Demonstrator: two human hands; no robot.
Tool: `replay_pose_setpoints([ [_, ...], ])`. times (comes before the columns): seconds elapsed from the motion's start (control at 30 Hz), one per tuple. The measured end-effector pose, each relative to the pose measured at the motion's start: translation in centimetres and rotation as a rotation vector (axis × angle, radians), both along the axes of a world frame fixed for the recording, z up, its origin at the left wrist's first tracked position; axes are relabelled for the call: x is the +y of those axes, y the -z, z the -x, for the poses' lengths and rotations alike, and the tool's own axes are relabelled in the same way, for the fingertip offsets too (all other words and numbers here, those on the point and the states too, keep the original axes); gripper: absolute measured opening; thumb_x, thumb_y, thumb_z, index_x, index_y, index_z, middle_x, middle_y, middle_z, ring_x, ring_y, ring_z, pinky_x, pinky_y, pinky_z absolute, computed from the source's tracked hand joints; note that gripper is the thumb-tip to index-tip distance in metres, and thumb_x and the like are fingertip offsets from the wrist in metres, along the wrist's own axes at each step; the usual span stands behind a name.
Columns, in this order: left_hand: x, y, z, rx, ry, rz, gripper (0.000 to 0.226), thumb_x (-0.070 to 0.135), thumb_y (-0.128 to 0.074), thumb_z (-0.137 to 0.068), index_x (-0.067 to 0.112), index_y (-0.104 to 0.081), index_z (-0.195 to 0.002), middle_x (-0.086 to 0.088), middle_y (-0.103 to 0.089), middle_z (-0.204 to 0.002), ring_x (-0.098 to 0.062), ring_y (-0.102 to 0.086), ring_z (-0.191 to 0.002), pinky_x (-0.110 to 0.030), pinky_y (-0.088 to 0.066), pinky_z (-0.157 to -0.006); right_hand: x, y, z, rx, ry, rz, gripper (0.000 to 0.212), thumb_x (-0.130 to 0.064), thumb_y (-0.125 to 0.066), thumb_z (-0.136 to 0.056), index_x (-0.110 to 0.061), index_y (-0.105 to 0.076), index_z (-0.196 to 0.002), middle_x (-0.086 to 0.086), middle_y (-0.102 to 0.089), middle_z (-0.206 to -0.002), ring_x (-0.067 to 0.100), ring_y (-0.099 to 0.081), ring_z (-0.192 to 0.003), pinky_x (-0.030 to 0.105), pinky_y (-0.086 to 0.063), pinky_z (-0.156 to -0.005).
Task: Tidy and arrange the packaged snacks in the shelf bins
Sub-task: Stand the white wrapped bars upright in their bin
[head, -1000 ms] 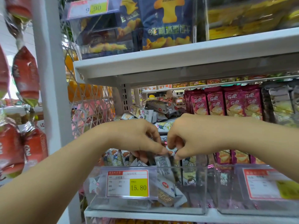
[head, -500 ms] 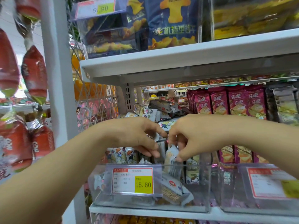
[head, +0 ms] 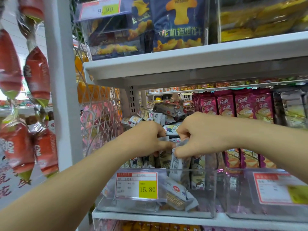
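Snack packets [head: 164,160], small glossy foil pillows printed with cartoon figures, stand on end in a row inside a clear hard-plastic bin [head: 205,197] on the white metal shelf [head: 150,215]. More of them lie heaped at 12 o'clock, behind the hands. A flat loose packet [head: 176,195] rests on the bin floor at 3 o'clock from the red-and-yellow price label [head: 136,185]. Ribbed magenta packs [head: 241,105] fill the neighbouring bin at 3 o'clock.

Compared with half a second ago, the hands have drawn closer together: the left thumb tip now all but meets the right fingers, where a gap showed before.

The left hand [head: 146,139] curls its fingers round the crimped top of a white packet [head: 164,139], thumb stretched toward 3 o'clock. The right hand [head: 198,135] pinches a grey-white packet [head: 177,161] by its upper edge. This packet hangs upright at 6 o'clock below the fingertips, its lower end among the standing row.
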State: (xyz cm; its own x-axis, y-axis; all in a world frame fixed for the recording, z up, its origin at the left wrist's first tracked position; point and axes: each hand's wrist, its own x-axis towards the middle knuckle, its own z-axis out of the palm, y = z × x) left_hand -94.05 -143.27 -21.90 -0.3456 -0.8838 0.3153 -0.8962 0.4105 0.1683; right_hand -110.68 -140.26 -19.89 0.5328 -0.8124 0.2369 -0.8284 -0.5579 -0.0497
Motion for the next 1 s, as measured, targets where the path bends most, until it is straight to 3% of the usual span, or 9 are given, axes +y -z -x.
replay_pose_setpoints([
  [0.13,-0.2,0.0,0.0,0.076,0.016,-0.059,0.017,0.036,-0.063,-0.086,0.02,-0.059,-0.09,0.003,-0.063,-0.074,0.0,-0.054,-0.052,-0.021,-0.044,-0.054,-0.5,0.5,0.3,-0.112,-0.018,-0.003,0.034,-0.039,-0.067,-0.075,-0.015,-0.045,-0.065,-0.002,-0.056,-0.053,0.008,-0.047,-0.041,0.024,-0.04,-0.048],
  [0.23,-0.1,0.3,0.1,0.153,0.065,-0.139,0.009,0.028,-0.061,-0.09,0.019,-0.059,-0.09,-0.002,-0.07,-0.079,-0.008,-0.067,-0.06,-0.023,-0.052,-0.053,-0.7,0.5,0.4,-0.149,-0.04,-0.006,0.024,-0.037,-0.07,-0.074,-0.018,-0.057,-0.08,0.0,-0.069,-0.075,0.0,-0.054,-0.044,0.028,-0.052,-0.053],
  [0.33,0.3,0.2,0.1,0.151,0.064,-0.205,0.008,0.027,-0.06,-0.091,0.019,-0.056,-0.091,-0.003,-0.071,-0.081,-0.015,-0.071,-0.068,-0.022,-0.051,-0.047,-0.4,0.3,0.5,-0.154,-0.065,-0.042,0.018,-0.033,-0.069,-0.076,-0.024,-0.057,-0.086,-0.001,-0.068,-0.084,-0.002,-0.051,-0.044,0.023,-0.046,-0.051],
  [0.47,0.8,-0.5,-0.4,0.124,0.042,-0.1,0.018,0.032,-0.062,-0.089,0.02,-0.059,-0.102,0.001,-0.07,-0.082,0.0,-0.061,-0.055,-0.018,-0.049,-0.051,-0.2,0.2,0.8,-0.213,-0.096,-0.036,0.019,-0.024,-0.067,-0.075,-0.019,-0.051,-0.085,0.005,-0.065,-0.089,0.0,-0.047,-0.04,0.014,-0.036,-0.041],
  [0.6,1.4,-1.2,-1.5,0.197,0.043,-0.046,0.011,0.029,-0.051,-0.091,0.032,-0.058,-0.099,0.001,-0.06,-0.069,-0.012,-0.066,-0.063,-0.029,-0.049,-0.057,-0.4,0.0,0.9,-0.16,-0.086,-0.013,0.013,-0.03,-0.065,-0.079,-0.031,-0.053,-0.082,0.001,-0.062,-0.07,0.004,-0.044,-0.042,0.019,-0.038,-0.045],
  [0.67,1.8,-1.4,-2.1,0.252,0.054,-0.084,0.019,0.025,-0.046,-0.095,0.034,-0.063,-0.092,0.002,-0.057,-0.069,-0.006,-0.066,-0.061,-0.031,-0.051,-0.062,-0.5,0.1,0.9,-0.095,-0.069,0.017,0.011,-0.035,-0.064,-0.08,-0.034,-0.053,-0.077,-0.001,-0.053,-0.056,0.006,-0.039,-0.041,0.023,-0.035,-0.047],
  [0.8,2.7,-1.4,-3.2,0.325,0.077,-0.15,0.007,0.038,-0.063,-0.086,0.033,-0.067,-0.085,-0.008,-0.062,-0.073,-0.01,-0.058,-0.061,-0.041,-0.055,-0.069,-0.5,0.3,0.6,-0.003,-0.041,0.081,0.023,-0.044,-0.065,-0.08,-0.024,-0.055,-0.075,-0.002,-0.049,-0.057,0.012,-0.037,-0.048,0.028,-0.033,-0.05],
  [0.93,3.3,-1.3,-3.7,0.27,0.079,-0.057,0.012,0.035,-0.07,-0.083,0.029,-0.063,-0.091,0.012,-0.058,-0.051,-0.002,-0.045,-0.042,-0.014,-0.035,-0.044,-0.2,0.1,0.5,0.075,-0.02,0.066,0.028,-0.053,-0.065,-0.08,-0.029,-0.049,-0.075,0.004,-0.059,-0.068,0.011,-0.042,-0.052,0.025,-0.034,-0.051],
  [1.0,3.5,-1.3,-3.8,0.231,0.078,-0.008,0.011,0.035,-0.07,-0.083,0.029,-0.063,-0.09,0.021,-0.054,-0.047,-0.004,-0.037,-0.038,-0.012,-0.028,-0.041,0.0,-0.1,0.6,0.11,-0.022,0.068,0.028,-0.053,-0.065,-0.08,-0.03,-0.049,-0.075,0.004,-0.059,-0.069,0.01,-0.042,-0.053,0.024,-0.034,-0.05],
])
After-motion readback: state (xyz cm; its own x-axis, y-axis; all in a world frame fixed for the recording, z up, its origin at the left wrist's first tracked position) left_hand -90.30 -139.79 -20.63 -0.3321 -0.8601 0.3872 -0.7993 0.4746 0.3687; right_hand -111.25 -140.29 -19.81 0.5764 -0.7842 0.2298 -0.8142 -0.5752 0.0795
